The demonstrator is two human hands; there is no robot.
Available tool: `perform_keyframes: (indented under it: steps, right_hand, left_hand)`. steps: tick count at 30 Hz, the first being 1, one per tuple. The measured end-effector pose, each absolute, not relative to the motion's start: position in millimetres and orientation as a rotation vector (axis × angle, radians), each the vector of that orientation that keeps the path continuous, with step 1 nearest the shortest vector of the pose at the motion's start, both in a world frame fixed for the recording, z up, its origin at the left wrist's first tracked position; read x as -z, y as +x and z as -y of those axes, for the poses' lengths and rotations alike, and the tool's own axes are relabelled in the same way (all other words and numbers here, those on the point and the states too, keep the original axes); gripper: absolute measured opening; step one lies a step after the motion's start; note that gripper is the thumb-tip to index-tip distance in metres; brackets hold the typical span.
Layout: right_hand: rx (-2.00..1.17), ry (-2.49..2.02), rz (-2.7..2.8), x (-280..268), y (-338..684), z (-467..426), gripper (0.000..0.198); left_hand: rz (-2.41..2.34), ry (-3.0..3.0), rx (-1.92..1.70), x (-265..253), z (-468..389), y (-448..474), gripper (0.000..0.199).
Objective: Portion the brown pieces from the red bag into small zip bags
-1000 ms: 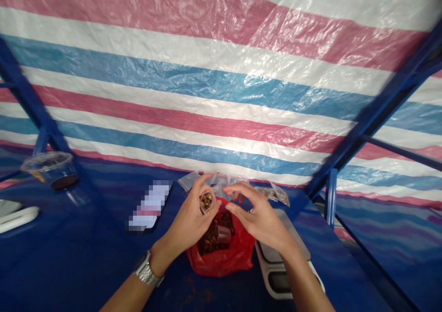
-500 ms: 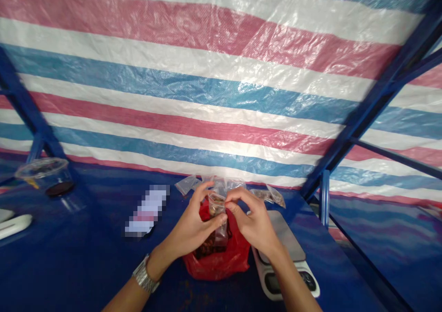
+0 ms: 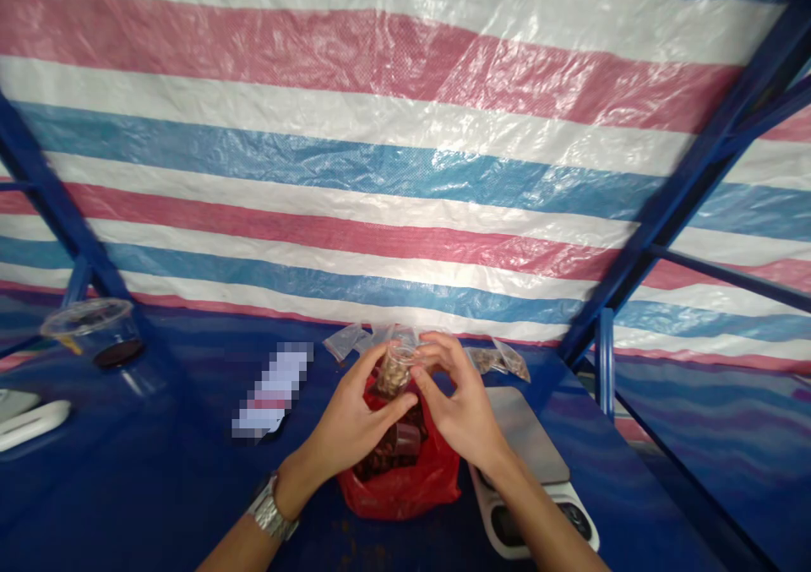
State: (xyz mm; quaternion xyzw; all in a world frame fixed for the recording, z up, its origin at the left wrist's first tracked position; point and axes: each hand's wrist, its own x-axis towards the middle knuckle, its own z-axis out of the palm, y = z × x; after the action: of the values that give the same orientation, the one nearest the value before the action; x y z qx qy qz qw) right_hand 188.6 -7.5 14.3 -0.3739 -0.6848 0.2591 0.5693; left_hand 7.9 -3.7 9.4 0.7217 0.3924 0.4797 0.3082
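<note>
Both hands are closed on a small clear plastic bag that holds brown pieces. My left hand grips its left side, with the thumb pointing in towards the middle. On the other side, my right hand pinches the bag near its top with thumb and fingers. Beneath them sits an open red plastic bag of dark brown pieces. A small clear plastic cup lies on those pieces. Just right of the red bag stands a kitchen scale, partly covered by my right forearm.
Small clear bags lie behind my hands; more filled bags are at the right. A blurred, pale flat object lies left. Farther left are a clear tub and a white object. A blue frame and striped sheet stand behind.
The small bag's filled part shows more fully between my hands, and its clear lower part no longer hangs over the cup. My right fingers have shifted around its top.
</note>
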Motion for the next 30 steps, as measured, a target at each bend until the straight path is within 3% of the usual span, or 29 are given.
perform_keyframes:
  steps: [5, 19, 24, 30]
  right_hand:
    - [-0.703, -0.862, 1.512, -6.9, 190.8, 14.3, 0.039]
    - [-0.382, -1.011, 1.432, 3.9, 181.0, 16.6, 0.019]
    - [-0.329, -1.008, 1.432, 3.2, 181.7, 17.7, 0.02]
    - [-0.425, -0.956, 1.371, 2.1, 178.8, 19.0, 0.025]
  left_hand:
    - [-1.0, 1.85, -1.255, -9.2, 1.3, 8.9, 0.028]
    - [-1.003, 1.972, -1.335, -1.2, 2.9, 9.3, 0.031]
    - [-1.036, 1.897, -1.432, -3.4, 0.4, 8.6, 0.02]
    - [-1.054, 1.809, -1.478, -4.8, 0.2, 8.5, 0.023]
